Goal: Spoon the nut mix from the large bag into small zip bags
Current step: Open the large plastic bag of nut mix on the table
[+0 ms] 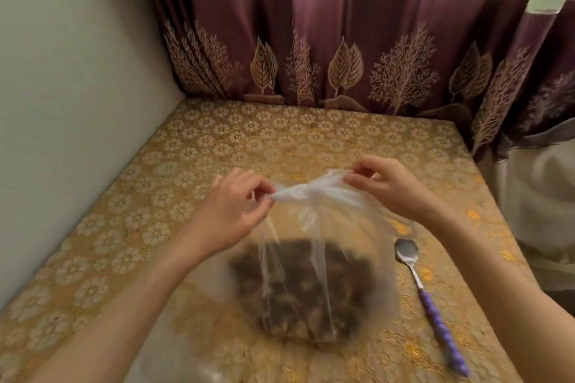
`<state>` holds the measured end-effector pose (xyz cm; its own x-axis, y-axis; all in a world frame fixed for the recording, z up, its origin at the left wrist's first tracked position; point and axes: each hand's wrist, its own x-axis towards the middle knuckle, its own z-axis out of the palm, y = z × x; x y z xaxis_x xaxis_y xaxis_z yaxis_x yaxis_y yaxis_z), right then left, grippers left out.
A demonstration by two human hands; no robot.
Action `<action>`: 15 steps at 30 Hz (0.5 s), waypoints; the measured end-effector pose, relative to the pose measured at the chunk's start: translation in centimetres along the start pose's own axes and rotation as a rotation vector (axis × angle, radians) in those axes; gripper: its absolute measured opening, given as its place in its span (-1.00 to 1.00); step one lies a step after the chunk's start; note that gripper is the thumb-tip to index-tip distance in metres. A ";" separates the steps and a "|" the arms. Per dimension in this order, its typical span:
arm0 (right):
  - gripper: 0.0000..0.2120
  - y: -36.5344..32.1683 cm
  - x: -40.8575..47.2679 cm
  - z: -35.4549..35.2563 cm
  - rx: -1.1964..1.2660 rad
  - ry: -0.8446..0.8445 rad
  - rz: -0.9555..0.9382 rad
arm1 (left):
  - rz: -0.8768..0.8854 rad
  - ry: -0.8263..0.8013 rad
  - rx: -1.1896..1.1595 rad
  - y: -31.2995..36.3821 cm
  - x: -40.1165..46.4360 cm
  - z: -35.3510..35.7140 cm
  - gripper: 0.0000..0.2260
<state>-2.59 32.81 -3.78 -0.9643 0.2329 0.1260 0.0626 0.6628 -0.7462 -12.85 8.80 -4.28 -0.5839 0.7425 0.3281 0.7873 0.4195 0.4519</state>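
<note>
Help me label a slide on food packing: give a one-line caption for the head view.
Both hands, left and right, pinch the large bag's twisted top; spoon lies beside it.

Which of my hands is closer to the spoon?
The right hand; the spoon lies on the table just below its wrist, while the left hand is across the bag.

Nut mix [298,289] blurred inside bag [367,258]
</note>
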 end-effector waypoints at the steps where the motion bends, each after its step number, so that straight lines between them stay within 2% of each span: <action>1: -0.89 0.4 0.3 -0.1 -0.003 0.034 -0.008 | -0.015 -0.008 -0.036 -0.4 0.3 0.0 -0.92; 6: -0.90 1.6 0.6 0.5 0.018 0.151 -0.070 | -0.041 -0.059 -0.233 -1.5 0.8 0.0 -0.95; 8: -0.89 1.5 0.0 0.6 0.042 0.177 -0.112 | -0.030 -0.062 -0.245 -1.0 0.7 0.0 -0.72; 10: -0.86 0.8 -0.6 0.8 0.087 0.188 -0.154 | -0.016 -0.076 -0.174 0.3 0.8 0.4 -0.59; 11: -0.85 0.4 -0.9 0.9 0.089 0.196 -0.167 | -0.001 -0.076 -0.119 0.9 0.8 0.6 -0.59; 15: -0.93 -1.5 -2.5 0.9 0.044 0.217 -0.187 | 0.029 0.019 -0.036 3.1 0.6 0.3 -0.82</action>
<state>-0.51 30.58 -3.60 -0.8801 0.2593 0.3976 -0.1273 0.6780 -0.7240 -10.70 10.70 -2.94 -0.5651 0.7440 0.3565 0.7963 0.3788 0.4715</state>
